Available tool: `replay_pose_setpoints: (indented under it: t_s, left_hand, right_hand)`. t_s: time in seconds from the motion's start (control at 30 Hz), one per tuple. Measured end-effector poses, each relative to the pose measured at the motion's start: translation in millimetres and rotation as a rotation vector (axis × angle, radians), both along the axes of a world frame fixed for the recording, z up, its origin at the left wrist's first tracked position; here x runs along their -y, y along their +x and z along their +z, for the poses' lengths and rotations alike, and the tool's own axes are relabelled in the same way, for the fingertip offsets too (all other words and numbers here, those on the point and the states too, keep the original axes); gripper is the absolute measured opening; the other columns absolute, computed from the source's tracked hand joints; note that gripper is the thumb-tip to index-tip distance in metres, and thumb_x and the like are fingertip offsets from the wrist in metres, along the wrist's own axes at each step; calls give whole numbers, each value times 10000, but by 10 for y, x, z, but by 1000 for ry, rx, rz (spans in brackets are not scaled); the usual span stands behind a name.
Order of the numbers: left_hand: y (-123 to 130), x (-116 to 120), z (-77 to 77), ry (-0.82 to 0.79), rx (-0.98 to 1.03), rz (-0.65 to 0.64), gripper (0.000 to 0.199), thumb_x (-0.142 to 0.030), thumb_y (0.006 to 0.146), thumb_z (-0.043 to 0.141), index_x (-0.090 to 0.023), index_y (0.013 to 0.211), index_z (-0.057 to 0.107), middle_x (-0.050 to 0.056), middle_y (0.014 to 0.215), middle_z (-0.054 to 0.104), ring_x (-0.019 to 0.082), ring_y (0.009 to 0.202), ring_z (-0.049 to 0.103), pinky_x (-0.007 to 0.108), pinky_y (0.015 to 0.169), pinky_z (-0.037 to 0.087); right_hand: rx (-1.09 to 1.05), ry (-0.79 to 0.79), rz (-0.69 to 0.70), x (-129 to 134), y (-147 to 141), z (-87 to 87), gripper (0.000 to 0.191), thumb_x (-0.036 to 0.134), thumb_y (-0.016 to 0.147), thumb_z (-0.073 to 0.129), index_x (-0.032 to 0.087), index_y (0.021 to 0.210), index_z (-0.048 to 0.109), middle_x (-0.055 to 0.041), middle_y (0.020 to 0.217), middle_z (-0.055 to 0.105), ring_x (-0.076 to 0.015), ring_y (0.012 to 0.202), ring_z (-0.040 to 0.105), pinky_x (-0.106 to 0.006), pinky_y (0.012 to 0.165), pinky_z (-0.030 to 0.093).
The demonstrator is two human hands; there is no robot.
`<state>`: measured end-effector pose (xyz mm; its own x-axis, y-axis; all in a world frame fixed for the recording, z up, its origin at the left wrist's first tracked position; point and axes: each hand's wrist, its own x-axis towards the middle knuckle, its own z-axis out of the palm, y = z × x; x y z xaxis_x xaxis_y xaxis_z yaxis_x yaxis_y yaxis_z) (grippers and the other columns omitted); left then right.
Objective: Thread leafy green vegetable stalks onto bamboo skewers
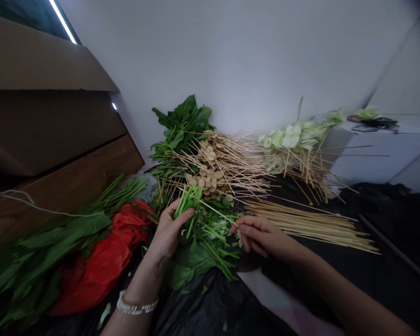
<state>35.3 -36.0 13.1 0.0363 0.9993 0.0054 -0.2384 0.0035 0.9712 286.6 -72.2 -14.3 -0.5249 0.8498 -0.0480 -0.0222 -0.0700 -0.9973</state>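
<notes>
Right hand (259,233) pinches a skewer (220,213), other fingers loosely curled; left hand (168,227) is wrapped round green stems (189,199) at the skewer's left end; threading seems in hand, calling for a straight push; loaded skewers (210,156) lie far.

Beaded bracelet (136,308) on left forearm (147,277): white to pearly, small beads, apparently two rows; finer detail blurred. Beyond the bracelet, left hand (171,224) bare, slim-fingered. To the bracelet's right, right forearm (331,282) bare, tapering to a slim wrist; right hand (261,233) bare too.
</notes>
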Motion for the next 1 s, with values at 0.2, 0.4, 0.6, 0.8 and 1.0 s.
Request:
replay_pose_setpoints:
  t_s: [0.2, 0.4, 0.6, 0.8, 1.0]
  left_hand:
    - [-17, -64, 12, 56, 196, 105, 478, -536, 662, 767, -182, 978, 705, 21, 747, 725, 175, 640, 676, 218, 497, 491]
    - [43, -116, -83, 27, 272, 93, 592, -708, 771, 534, -184, 989, 701, 46, 789, 706, 186, 738, 668, 283, 664, 514]
    - [76, -92, -133, 64, 83, 60, 554, -625, 819, 531, -141, 1018, 713, 41, 752, 682, 145, 655, 609, 246, 620, 457]
    - [163, 6, -211, 259, -196, 61, 388, -454, 847, 597, -152, 1072, 693, 40, 789, 683, 165, 703, 605, 266, 675, 472]
    - [222, 51, -275, 381, -482, 58, 316, -348, 855, 608, -151, 1088, 689, 35, 768, 666, 150, 663, 569, 257, 650, 458]
  right_hand:
    - [-101, -33, 6, -9, 67, 54, 308, 413, 929, 523, 142, 1005, 647, 31, 581, 605, -21, 326, 332, -173, 344, 167]
    - [-173, 42, -121, -15, 121, 299, 259, 381, 931, 563, 162, 1026, 664, 29, 618, 604, -8, 356, 342, -184, 386, 172]
    - [-232, 62, -236, -117, 147, 645, 205, 343, 890, 629, 183, 1010, 671, 42, 610, 593, -10, 383, 345, -178, 416, 220]
    - [-223, 229, -327, -693, -120, 882, 199, 310, 844, 631, 171, 985, 655, 17, 677, 647, -36, 412, 429, -169, 413, 278]
    - [104, 427, -528, -1553, -735, 970, 180, 186, 926, 441, 159, 1005, 600, 10, 726, 647, -49, 441, 494, -157, 437, 372]
